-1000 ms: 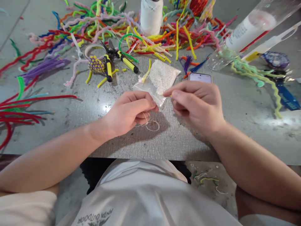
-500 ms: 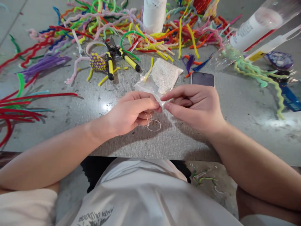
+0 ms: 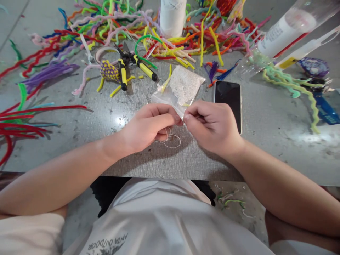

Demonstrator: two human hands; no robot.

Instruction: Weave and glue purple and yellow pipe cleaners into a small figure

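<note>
My left hand (image 3: 152, 124) is closed in a pinch, and a thin white thread (image 3: 172, 141) hangs from its fingers in a loose loop. Close beside it, thumb against curled fingers, is my right hand (image 3: 212, 125), also closed. Whatever lies between its fingertips is too small to make out. Just beyond both hands, a clear plastic bag of small white beads (image 3: 183, 83) lies on the grey table (image 3: 148, 164). A dark-screened phone (image 3: 227, 92) rests partly behind my right hand.
Yellow-and-black pliers (image 3: 130, 63) lie beside a purple-and-yellow beaded piece (image 3: 108, 71). Colourful pipe cleaners (image 3: 106, 28) spread across the back, around a white bottle (image 3: 172, 17). Red pipe cleaners (image 3: 23, 124) lie at left. A clear cylinder (image 3: 287, 32) stands tilted at right, by a blue strap (image 3: 328, 108).
My right hand has closed its thumb and forefinger together and shifted slightly left, uncovering more of the phone. My left hand stays nearly still with the thread.
</note>
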